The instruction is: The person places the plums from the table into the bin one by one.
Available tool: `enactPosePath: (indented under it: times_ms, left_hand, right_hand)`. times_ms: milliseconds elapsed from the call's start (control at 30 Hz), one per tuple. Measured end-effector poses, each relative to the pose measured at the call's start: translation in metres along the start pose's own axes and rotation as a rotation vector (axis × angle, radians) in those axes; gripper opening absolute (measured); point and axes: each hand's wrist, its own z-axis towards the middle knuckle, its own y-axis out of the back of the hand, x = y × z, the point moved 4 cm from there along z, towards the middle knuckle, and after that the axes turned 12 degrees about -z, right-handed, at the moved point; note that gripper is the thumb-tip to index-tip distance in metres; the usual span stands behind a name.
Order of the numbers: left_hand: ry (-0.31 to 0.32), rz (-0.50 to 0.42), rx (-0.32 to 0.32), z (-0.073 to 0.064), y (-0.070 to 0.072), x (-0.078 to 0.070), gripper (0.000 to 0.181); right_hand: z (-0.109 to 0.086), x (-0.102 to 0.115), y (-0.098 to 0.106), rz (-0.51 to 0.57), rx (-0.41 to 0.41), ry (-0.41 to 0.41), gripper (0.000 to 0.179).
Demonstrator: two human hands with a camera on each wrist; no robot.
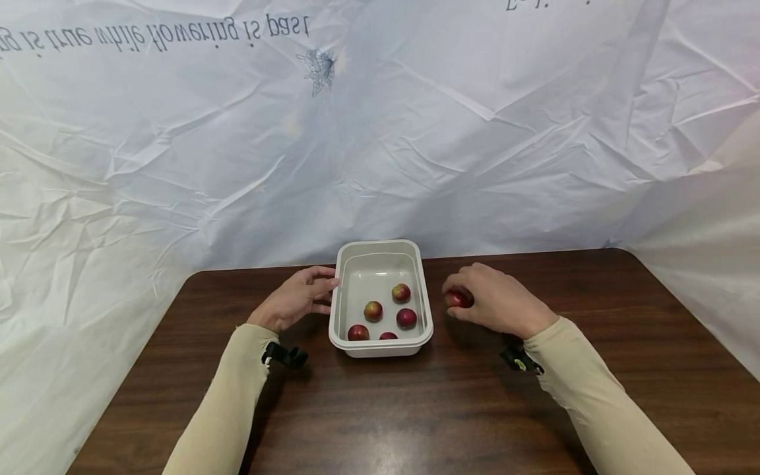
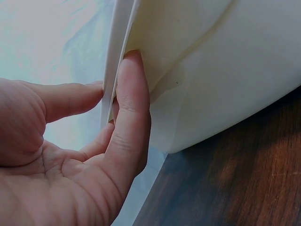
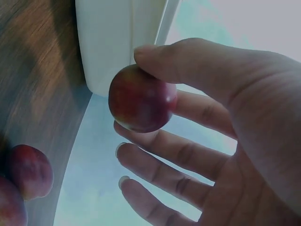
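Observation:
A white plastic tub (image 1: 380,344) stands on the table with several red and yellow-green plums (image 1: 406,318) spread over its floor. At its left side, my left hand (image 1: 297,297) pinches the rim; the left wrist view shows the thumb on one side of the rim (image 2: 115,61) and a finger under the lip. To the right of the tub, my right hand (image 1: 499,300) holds a plum (image 3: 141,99) between thumb and fingers, with the other fingers spread loosely. In the right wrist view, two more plums (image 3: 32,172) lie on the table below; the hand hides them from the head view.
The dark wood-grain table (image 1: 404,415) reaches back to a wrinkled white cloth (image 1: 380,132) with printed lettering, which hangs behind it and along both sides. Each wrist wears a black strap (image 1: 285,356).

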Motion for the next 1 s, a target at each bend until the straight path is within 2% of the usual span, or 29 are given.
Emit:
enactPosePath:
  times_ms: [633,1000]
  left_hand:
    - [0.002,-0.01,-0.01,0.0,0.0,0.001,0.045]
    - [0.002,-0.001,-0.007,-0.001,-0.001,-0.001,0.048]
  right_hand:
    - [0.002,0.006,0.005,0.013,-0.135,-0.01,0.011]
    - [0.005,0.013,0.007,0.009,-0.212,-0.007,0.026]
